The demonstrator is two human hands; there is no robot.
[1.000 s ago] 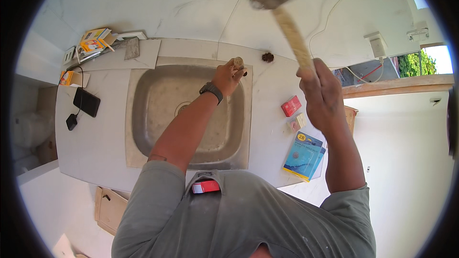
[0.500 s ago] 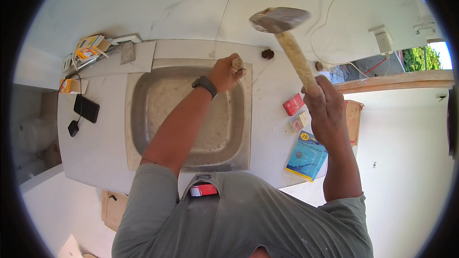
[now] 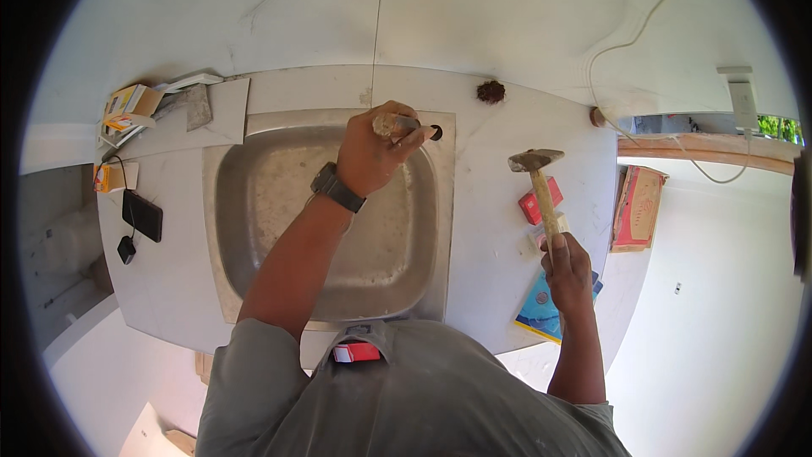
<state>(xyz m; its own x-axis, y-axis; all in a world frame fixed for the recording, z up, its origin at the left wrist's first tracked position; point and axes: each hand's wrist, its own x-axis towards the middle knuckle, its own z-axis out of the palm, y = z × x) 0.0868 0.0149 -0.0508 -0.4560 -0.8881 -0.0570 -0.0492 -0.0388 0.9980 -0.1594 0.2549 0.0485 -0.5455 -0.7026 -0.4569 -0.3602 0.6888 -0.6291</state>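
L hand (image 3: 370, 156) grips a rough, stubby rod (image 3: 392, 125) nr the round, dark hole (image 3: 436, 132) in the metal sink (image 3: 446, 203); R hand (image 3: 568, 269) grips a pale-handled, metal-headed hammer (image 3: 541, 190).

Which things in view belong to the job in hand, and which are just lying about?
In use, it seems:
hammer, in the right hand
rod-like tool, in the left hand
sink, under the left hand

Probably just lying about:
red box behind the hammer
blue package
black flat device
yellow-and-white boxes
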